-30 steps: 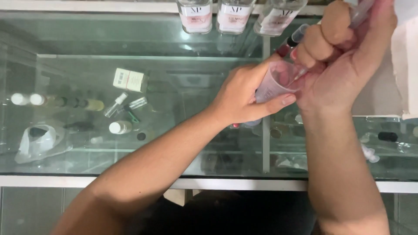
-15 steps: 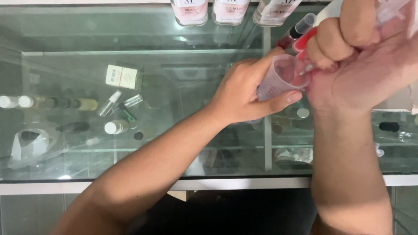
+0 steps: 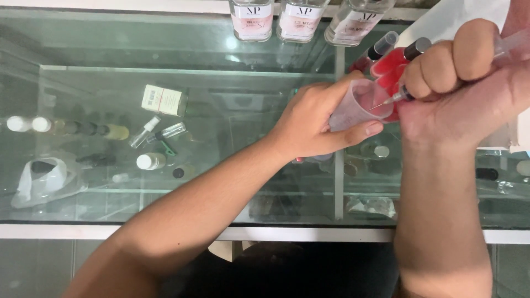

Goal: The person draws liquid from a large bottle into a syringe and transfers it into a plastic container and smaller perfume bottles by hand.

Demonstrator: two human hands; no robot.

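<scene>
Tilting sideways above the glass table (image 3: 165, 218), mouth toward the right: small translucent cup (image 3: 353, 107), wrapped in the left hand (image 3: 309, 124), thumb underneath. Poking into its mouth, needle of a syringe (image 3: 406, 94), clenched in the fisted right hand (image 3: 464, 83). Just behind, red vials (image 3: 386, 63).

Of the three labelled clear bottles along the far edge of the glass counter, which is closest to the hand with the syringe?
The rightmost bottle. It stands tilted in view, just left of the right hand gripping the syringe; the middle bottle and the left bottle sit farther away.
</scene>
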